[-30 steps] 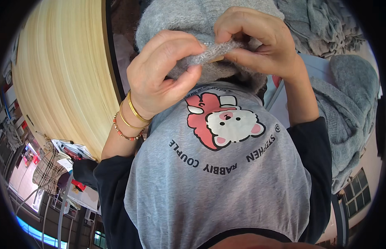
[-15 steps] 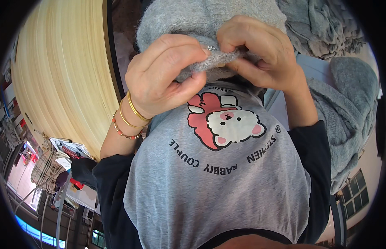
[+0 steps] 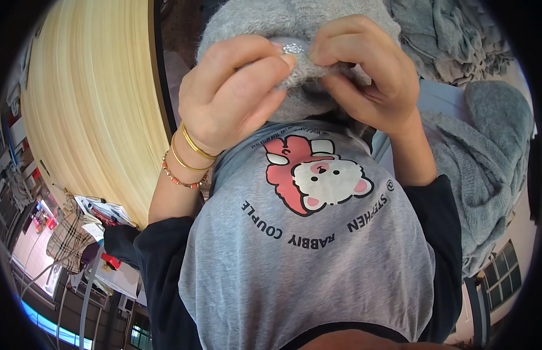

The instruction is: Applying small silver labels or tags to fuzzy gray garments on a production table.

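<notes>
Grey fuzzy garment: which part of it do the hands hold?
Both the left hand and right hand pinch the grey fuzzy garment at its near edge.

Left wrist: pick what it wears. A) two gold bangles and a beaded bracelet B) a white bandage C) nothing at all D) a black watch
A: the left hand pinches the fuzzy grey knit fabric, and just below it on the wrist sit two gold bangles with a beaded bracelet beside them.
</notes>
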A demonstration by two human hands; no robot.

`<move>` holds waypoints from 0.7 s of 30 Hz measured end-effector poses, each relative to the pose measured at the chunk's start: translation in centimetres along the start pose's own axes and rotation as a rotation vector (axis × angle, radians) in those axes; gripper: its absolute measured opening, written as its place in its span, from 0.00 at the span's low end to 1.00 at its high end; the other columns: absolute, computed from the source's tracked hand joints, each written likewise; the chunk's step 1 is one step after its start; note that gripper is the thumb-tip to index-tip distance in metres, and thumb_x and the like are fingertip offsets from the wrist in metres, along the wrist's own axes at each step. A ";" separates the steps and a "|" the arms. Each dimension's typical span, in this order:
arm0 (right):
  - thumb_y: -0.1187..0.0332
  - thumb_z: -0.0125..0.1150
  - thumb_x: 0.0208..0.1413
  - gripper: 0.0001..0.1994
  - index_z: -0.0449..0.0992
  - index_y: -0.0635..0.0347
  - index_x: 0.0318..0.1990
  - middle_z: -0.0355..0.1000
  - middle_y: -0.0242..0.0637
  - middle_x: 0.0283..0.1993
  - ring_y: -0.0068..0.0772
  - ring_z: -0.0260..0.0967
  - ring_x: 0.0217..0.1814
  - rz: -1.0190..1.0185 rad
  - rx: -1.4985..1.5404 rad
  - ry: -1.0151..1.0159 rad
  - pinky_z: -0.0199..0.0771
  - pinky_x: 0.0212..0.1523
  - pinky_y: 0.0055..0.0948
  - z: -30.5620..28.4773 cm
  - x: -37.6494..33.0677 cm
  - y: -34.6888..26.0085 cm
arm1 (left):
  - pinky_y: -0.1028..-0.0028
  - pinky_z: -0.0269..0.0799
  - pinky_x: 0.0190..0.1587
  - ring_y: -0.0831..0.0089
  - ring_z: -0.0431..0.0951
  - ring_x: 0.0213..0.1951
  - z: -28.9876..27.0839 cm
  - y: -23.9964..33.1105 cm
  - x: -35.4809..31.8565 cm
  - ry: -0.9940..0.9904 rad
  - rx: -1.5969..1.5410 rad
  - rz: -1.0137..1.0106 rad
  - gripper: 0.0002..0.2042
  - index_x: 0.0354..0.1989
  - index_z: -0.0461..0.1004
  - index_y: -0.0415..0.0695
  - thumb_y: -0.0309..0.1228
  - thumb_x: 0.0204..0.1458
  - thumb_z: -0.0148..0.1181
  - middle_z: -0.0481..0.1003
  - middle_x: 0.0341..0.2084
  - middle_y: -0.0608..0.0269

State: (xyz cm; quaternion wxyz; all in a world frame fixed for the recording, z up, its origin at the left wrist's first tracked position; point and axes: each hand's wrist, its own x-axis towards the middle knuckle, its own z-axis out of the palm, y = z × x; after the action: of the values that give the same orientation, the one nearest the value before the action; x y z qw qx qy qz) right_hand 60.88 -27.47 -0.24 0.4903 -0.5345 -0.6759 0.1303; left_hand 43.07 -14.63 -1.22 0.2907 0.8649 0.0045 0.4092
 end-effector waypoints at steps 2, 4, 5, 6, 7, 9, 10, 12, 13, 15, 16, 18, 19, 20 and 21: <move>0.86 0.62 0.39 0.15 0.76 0.64 0.38 0.74 0.42 0.39 0.30 0.71 0.33 -0.046 -0.004 0.046 0.70 0.31 0.23 -0.1 0.1 0.3 | 0.73 0.77 0.32 0.64 0.80 0.34 0.2 0.0 0.2 -0.013 -0.013 0.005 0.17 0.35 0.78 0.40 0.15 0.32 0.66 0.79 0.35 0.58; 0.87 0.62 0.40 0.15 0.77 0.64 0.38 0.74 0.43 0.39 0.30 0.70 0.33 -0.065 -0.008 0.048 0.70 0.31 0.24 -0.2 0.0 0.5 | 0.72 0.78 0.35 0.63 0.81 0.36 0.5 -0.3 0.5 -0.031 -0.049 0.000 0.17 0.37 0.77 0.40 0.14 0.33 0.64 0.79 0.37 0.55; 0.87 0.61 0.40 0.15 0.78 0.63 0.38 0.73 0.43 0.39 0.30 0.70 0.33 -0.074 -0.011 0.048 0.69 0.31 0.24 -0.3 0.0 0.5 | 0.72 0.79 0.36 0.62 0.81 0.37 0.6 -0.4 0.7 -0.048 -0.078 -0.008 0.17 0.37 0.77 0.39 0.13 0.35 0.62 0.80 0.39 0.54; 0.87 0.61 0.41 0.15 0.78 0.63 0.38 0.73 0.42 0.39 0.29 0.70 0.32 -0.066 0.004 0.054 0.69 0.31 0.24 -0.3 0.0 0.5 | 0.72 0.79 0.37 0.62 0.82 0.38 0.6 -0.4 0.8 -0.065 -0.108 -0.017 0.17 0.38 0.76 0.39 0.12 0.36 0.61 0.80 0.40 0.53; 0.87 0.61 0.41 0.15 0.79 0.63 0.39 0.73 0.42 0.39 0.29 0.70 0.32 -0.058 0.018 0.059 0.69 0.31 0.24 -0.4 0.0 0.5 | 0.72 0.79 0.38 0.61 0.82 0.39 0.6 -0.5 0.9 -0.080 -0.135 -0.037 0.17 0.39 0.76 0.39 0.11 0.37 0.60 0.80 0.41 0.52; 0.87 0.62 0.42 0.15 0.79 0.63 0.39 0.72 0.42 0.40 0.28 0.69 0.32 -0.068 0.024 0.057 0.69 0.31 0.24 -0.6 0.0 0.7 | 0.73 0.79 0.41 0.60 0.82 0.40 0.6 -0.4 1.1 -0.114 -0.180 -0.090 0.17 0.40 0.75 0.38 0.11 0.39 0.58 0.80 0.42 0.50; 0.87 0.62 0.42 0.15 0.79 0.63 0.38 0.72 0.42 0.40 0.28 0.69 0.32 -0.085 0.015 0.052 0.68 0.31 0.24 -0.8 0.0 0.8 | 0.73 0.79 0.41 0.62 0.82 0.40 0.6 -0.1 1.0 -0.102 -0.232 -0.157 0.16 0.40 0.75 0.38 0.11 0.41 0.58 0.80 0.42 0.50; 0.87 0.63 0.43 0.14 0.79 0.63 0.39 0.72 0.42 0.41 0.28 0.69 0.33 -0.089 0.001 0.043 0.69 0.33 0.24 -1.0 -0.1 1.0 | 0.74 0.78 0.43 0.64 0.82 0.41 0.7 0.5 0.9 -0.072 -0.313 -0.309 0.14 0.40 0.75 0.38 0.11 0.45 0.57 0.80 0.41 0.51; 0.86 0.63 0.44 0.14 0.79 0.64 0.39 0.72 0.42 0.42 0.27 0.69 0.34 -0.079 -0.004 0.040 0.69 0.34 0.24 -1.1 -0.2 1.1 | 0.74 0.77 0.43 0.66 0.82 0.40 1.0 0.7 0.8 -0.028 -0.363 -0.378 0.13 0.40 0.74 0.38 0.11 0.47 0.56 0.80 0.40 0.52; 0.86 0.63 0.46 0.13 0.78 0.64 0.40 0.72 0.42 0.43 0.27 0.70 0.37 -0.029 0.062 0.087 0.69 0.37 0.23 -1.1 -0.4 1.3 | 0.75 0.77 0.42 0.69 0.82 0.39 1.8 1.2 0.5 0.093 -0.450 -0.479 0.12 0.41 0.74 0.38 0.12 0.49 0.56 0.80 0.39 0.54; 0.86 0.63 0.47 0.13 0.78 0.65 0.41 0.72 0.42 0.44 0.27 0.70 0.38 0.010 0.132 0.137 0.70 0.38 0.22 -0.9 -0.4 1.6 | 0.76 0.76 0.41 0.72 0.81 0.37 1.8 1.1 0.5 0.067 -0.408 -0.562 0.10 0.41 0.75 0.38 0.13 0.51 0.57 0.80 0.37 0.55; 0.84 0.63 0.52 0.14 0.75 0.67 0.47 0.72 0.41 0.47 0.26 0.72 0.45 0.069 0.294 0.207 0.72 0.45 0.21 -1.1 -0.1 2.2 | 0.78 0.74 0.37 0.76 0.79 0.34 1.8 0.7 0.5 0.001 -0.331 -0.677 0.08 0.41 0.76 0.37 0.17 0.54 0.58 0.80 0.34 0.58; 0.81 0.65 0.51 0.12 0.75 0.65 0.43 0.73 0.38 0.43 0.24 0.73 0.41 0.286 0.427 0.294 0.72 0.41 0.21 -1.2 -0.2 2.2 | 0.80 0.72 0.36 0.78 0.78 0.33 1.6 0.5 0.6 -0.080 -0.316 -0.717 0.07 0.41 0.76 0.37 0.19 0.54 0.59 0.79 0.32 0.60; 0.78 0.67 0.50 0.09 0.76 0.63 0.39 0.74 0.35 0.38 0.22 0.74 0.38 0.505 0.557 0.381 0.72 0.37 0.21 -1.5 -0.3 2.0 | 0.81 0.71 0.34 0.80 0.77 0.32 1.1 0.3 0.8 -0.162 -0.302 -0.756 0.07 0.42 0.77 0.36 0.21 0.55 0.59 0.79 0.30 0.63; 0.75 0.69 0.49 0.08 0.76 0.62 0.35 0.76 0.31 0.34 0.20 0.75 0.34 0.726 0.684 0.468 0.72 0.33 0.21 -1.8 -0.6 1.9 | 0.82 0.69 0.33 0.82 0.75 0.30 0.5 0.1 1.1 -0.257 -0.272 -0.807 0.07 0.42 0.78 0.36 0.22 0.56 0.60 0.79 0.29 0.66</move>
State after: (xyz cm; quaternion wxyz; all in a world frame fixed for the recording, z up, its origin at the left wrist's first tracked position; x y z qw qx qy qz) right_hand 63.37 -27.83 -1.00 0.6968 -0.5582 -0.2403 0.3810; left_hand 44.11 -14.72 -0.67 0.5362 0.7918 0.2515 0.1489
